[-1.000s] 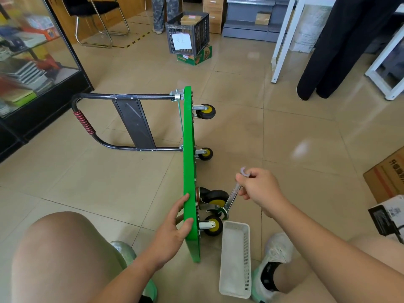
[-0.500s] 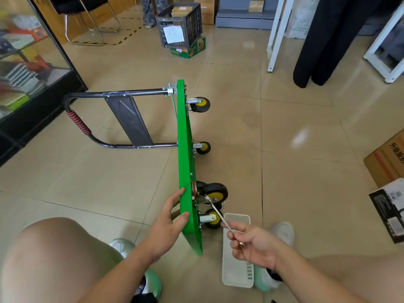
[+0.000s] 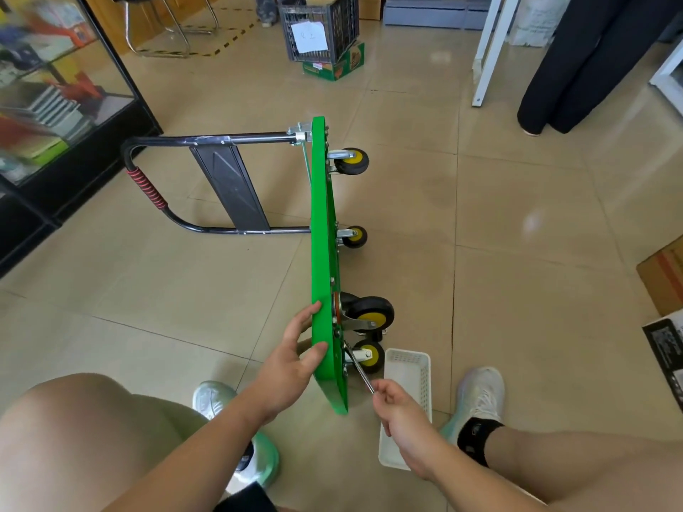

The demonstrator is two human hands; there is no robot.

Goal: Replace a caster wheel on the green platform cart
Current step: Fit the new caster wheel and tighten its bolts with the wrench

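The green platform cart (image 3: 322,230) stands on its side on the tiled floor, deck vertical, black handle (image 3: 207,179) folded out to the left. Black-and-yellow caster wheels stick out to the right; the large near caster (image 3: 369,311) sits above a smaller one (image 3: 369,355). My left hand (image 3: 295,356) grips the deck's near edge, thumb on the underside. My right hand (image 3: 397,412) pinches the end of a metal wrench (image 3: 357,369) whose head reaches the bolts by the near casters.
A white plastic basket (image 3: 406,400) lies on the floor right of the cart, between my shoes. A glass display cabinet (image 3: 55,105) stands left. A black crate (image 3: 319,27) sits far back. Cardboard boxes (image 3: 665,275) lie right; a person's dark trousers (image 3: 576,64) and a white table leg (image 3: 488,49) stand beyond.
My right hand swung the wrench handle from up by the casters down and toward me, and moved closer to the deck's near corner. My left hand kept its grip on the deck.
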